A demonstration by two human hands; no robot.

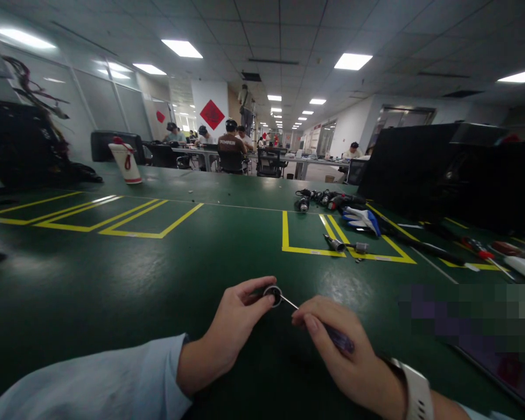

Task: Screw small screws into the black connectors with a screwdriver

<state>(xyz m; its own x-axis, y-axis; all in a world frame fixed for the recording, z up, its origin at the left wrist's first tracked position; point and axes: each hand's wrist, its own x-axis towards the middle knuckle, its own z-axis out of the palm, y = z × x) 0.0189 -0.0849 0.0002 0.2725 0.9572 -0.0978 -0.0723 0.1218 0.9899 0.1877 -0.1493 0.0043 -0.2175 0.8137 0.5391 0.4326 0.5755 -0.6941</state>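
Note:
Between thumb and fingers, my left hand (234,321) pinches a small round part with a metal rim (273,296), its open face turned toward me. My right hand (339,344) is wrapped around a screwdriver (342,338) with a dark purplish handle. Its thin metal shaft points left, and the tip meets the round part at its rim or just inside; which of these I cannot tell. Both hands are above the green tabletop (157,291), near its front. Further off to the right lie two metal cylindrical pieces, one a grey part with a pointed end (334,242), the other a stubby cylinder (359,248).
Yellow tape outlines mark the table. Several dark tools (321,199) and a blue-and-white glove (362,220) lie at the back right, near a red-handled screwdriver (483,252). A paper cup (126,163) stands at the back left. Beyond the table, people sit at desks.

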